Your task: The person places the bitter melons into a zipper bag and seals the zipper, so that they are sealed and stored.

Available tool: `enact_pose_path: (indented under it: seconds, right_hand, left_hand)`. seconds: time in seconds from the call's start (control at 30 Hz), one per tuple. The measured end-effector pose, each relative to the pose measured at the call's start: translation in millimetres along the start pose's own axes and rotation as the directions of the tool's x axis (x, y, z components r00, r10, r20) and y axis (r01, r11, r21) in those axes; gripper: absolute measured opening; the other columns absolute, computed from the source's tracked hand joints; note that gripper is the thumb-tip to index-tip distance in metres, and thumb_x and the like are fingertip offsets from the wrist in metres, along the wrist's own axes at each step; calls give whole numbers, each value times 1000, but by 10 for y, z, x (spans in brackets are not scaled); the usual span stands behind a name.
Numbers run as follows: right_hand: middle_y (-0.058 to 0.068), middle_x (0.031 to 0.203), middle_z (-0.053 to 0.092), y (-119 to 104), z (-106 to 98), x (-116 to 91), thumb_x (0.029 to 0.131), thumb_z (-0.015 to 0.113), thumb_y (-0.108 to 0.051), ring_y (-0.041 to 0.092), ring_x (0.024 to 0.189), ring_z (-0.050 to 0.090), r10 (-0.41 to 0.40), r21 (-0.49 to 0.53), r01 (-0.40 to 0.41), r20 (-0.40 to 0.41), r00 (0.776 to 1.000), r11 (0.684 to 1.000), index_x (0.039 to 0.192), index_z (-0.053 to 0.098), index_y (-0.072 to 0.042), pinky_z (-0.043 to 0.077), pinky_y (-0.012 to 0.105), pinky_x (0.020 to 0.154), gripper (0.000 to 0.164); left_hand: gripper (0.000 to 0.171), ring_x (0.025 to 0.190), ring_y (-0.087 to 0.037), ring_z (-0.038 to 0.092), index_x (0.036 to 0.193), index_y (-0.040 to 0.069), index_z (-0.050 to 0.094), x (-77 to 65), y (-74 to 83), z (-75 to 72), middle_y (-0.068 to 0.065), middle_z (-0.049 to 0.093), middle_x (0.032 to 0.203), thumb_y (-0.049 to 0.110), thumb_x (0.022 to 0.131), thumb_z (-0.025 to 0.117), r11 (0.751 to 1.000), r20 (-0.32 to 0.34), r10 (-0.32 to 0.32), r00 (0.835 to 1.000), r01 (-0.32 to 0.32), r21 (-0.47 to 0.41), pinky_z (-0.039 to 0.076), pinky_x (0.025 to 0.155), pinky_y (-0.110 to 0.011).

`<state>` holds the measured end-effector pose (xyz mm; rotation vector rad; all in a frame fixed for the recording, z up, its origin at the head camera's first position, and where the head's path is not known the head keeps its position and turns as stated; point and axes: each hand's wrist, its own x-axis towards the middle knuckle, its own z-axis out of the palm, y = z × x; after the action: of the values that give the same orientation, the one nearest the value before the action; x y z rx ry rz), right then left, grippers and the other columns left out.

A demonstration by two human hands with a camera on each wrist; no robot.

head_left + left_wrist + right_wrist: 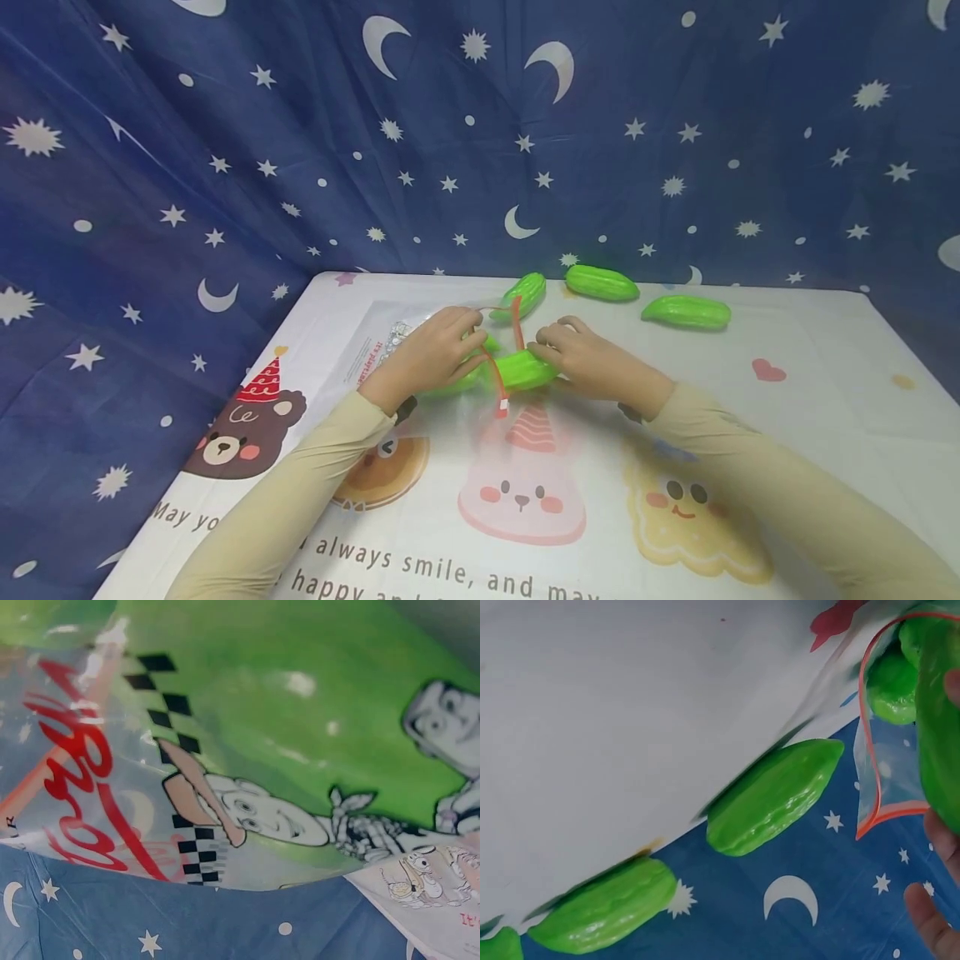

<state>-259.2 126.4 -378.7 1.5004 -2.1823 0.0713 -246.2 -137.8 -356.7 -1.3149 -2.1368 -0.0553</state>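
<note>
My left hand point(438, 348) pinches the upper edge of a clear printed zip bag point(501, 385) with an orange-red rim. At the bag's mouth my right hand point(588, 358) grips a green toy cucumber point(527, 371), one end toward the opening. In the right wrist view, this cucumber point(939, 727) stands at the rim, with more green cucumbers point(892, 686) inside the bag. Close up in the left wrist view, the bag's film point(262, 814) carries cartoon figures and red lettering, green showing through. The left hand's fingers are out of that view.
Behind the bag lies a loose cucumber point(525, 293); two more, a middle one point(602, 283) and a right one point(686, 312), lie along the table's back edge. A white cartoon-print cover point(825, 417) spreads over the table, against a blue star-patterned curtain point(615, 183).
</note>
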Motion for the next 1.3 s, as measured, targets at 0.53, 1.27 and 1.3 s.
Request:
enact_pose_path:
  seconds: [0.53,1.27,1.3]
  right_hand:
    - [11,89,53,17,134,106,61,80,-9,27,84,52,185,-65,-183,30,982,981,103,62,2,44,44,84,47]
    - [9,101,66,24,164,116,71,77,-5,25,95,62,58,82,-54,-49,997,995,106,66,-5,49,39,87,37]
    - [8,101,67,20,169,121,71,78,-5,24,95,62,52,87,-47,-58,997,995,105,66,-5,49,39,87,36]
  left_hand:
    - [19,92,-27,56,85,5,56,4,16,-28,-11,56,95,21,83,67,1000,-30,-8,1000,8,5,48,90,-38]
    - [18,94,-27,57,86,6,56,0,-5,20,-11,56,99,21,85,66,999,2,-28,1000,28,17,48,92,-38]
    - [18,94,-27,57,85,6,56,0,-8,22,-11,57,98,21,84,67,999,0,-27,1000,27,17,48,92,-38]
